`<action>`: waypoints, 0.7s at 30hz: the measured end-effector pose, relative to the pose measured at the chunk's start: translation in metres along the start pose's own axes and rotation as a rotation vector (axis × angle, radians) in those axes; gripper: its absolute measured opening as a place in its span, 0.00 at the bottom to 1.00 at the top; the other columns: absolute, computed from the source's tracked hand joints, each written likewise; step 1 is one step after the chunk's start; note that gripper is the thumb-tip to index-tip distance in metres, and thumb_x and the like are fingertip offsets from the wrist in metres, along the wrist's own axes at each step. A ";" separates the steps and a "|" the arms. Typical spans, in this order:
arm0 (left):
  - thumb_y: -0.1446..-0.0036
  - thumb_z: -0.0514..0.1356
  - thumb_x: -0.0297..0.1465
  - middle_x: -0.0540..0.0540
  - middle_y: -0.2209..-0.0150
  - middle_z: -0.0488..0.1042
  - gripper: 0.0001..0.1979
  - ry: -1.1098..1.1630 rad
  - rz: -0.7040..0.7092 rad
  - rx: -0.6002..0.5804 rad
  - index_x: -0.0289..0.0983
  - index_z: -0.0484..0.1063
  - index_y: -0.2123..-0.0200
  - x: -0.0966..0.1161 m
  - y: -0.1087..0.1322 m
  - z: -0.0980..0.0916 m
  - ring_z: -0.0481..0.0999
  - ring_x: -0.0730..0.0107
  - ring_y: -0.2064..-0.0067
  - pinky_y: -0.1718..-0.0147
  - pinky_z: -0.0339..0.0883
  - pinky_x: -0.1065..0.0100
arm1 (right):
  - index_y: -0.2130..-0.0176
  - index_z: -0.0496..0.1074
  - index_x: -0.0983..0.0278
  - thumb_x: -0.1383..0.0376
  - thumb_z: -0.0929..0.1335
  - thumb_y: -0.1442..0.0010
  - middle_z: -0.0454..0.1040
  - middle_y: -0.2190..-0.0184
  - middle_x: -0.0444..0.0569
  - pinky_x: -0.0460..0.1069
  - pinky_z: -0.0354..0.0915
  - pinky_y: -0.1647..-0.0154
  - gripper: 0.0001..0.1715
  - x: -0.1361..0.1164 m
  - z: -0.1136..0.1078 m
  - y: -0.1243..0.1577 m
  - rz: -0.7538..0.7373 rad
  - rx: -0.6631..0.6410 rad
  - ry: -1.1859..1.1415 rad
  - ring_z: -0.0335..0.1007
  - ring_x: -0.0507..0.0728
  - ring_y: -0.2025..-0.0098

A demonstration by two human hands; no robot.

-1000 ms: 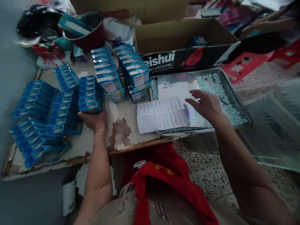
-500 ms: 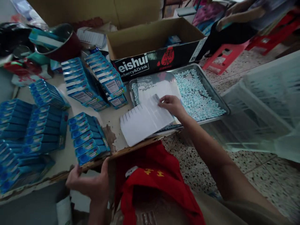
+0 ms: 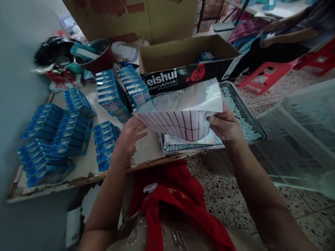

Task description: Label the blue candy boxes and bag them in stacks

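Note:
A white sheet with a row of dark stripes and a shiny upper face is held raised and bowed, its lower edge sagging. My right hand pinches its right edge between thumb and fingers. At the sheet's left corner is my left hand, slightly blurred, with the upper fingers on the corner and the lower ones loose beneath it. Under the sheet lies a metal tray of small pale-blue and white pieces; another white sheet rests on them.
Blue cartons stand in several rows on the worn table. Behind the tray is a black printed cardboard box. A red pot sits at the back left. Clear plastic bins are at right. A person sits beyond, near a red stool.
My right hand has lifted the striped sheet off the table and tray. My left hand has come up from the table's front edge to the sheet's left corner. The view has shifted left.

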State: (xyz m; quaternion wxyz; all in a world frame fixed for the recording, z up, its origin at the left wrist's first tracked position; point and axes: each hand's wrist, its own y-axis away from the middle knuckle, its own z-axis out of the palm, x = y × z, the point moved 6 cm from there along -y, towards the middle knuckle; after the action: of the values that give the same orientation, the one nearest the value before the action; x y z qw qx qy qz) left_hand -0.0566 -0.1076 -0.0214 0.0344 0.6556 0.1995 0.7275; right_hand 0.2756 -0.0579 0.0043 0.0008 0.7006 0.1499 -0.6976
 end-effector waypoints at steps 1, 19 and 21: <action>0.50 0.72 0.54 0.34 0.44 0.77 0.34 -0.024 -0.030 -0.001 0.41 0.72 0.46 -0.007 -0.005 0.000 0.80 0.47 0.46 0.51 0.79 0.48 | 0.61 0.75 0.52 0.42 0.76 0.50 0.81 0.62 0.46 0.61 0.76 0.54 0.23 0.007 -0.002 0.012 0.051 -0.027 0.004 0.79 0.64 0.56; 0.68 0.80 0.35 0.45 0.61 0.82 0.33 -0.076 -0.101 -0.100 0.37 0.77 0.56 -0.053 -0.007 0.026 0.81 0.61 0.63 0.58 0.78 0.58 | 0.57 0.78 0.53 0.59 0.79 0.51 0.82 0.62 0.42 0.53 0.75 0.56 0.20 0.066 -0.024 0.090 0.463 -0.203 -0.108 0.78 0.59 0.60; 0.66 0.79 0.36 0.45 0.60 0.81 0.30 -0.058 0.010 -0.093 0.37 0.77 0.57 -0.038 -0.002 0.025 0.80 0.61 0.61 0.57 0.77 0.59 | 0.53 0.76 0.53 0.56 0.77 0.50 0.83 0.59 0.44 0.53 0.74 0.62 0.23 0.059 -0.037 0.074 0.425 -0.078 -0.189 0.79 0.58 0.63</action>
State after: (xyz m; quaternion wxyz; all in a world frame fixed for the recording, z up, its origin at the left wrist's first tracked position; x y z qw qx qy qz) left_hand -0.0279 -0.1114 -0.0560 0.0671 0.6751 0.1611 0.7167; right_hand 0.3266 -0.1087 -0.0679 0.1888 0.6474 0.0255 -0.7380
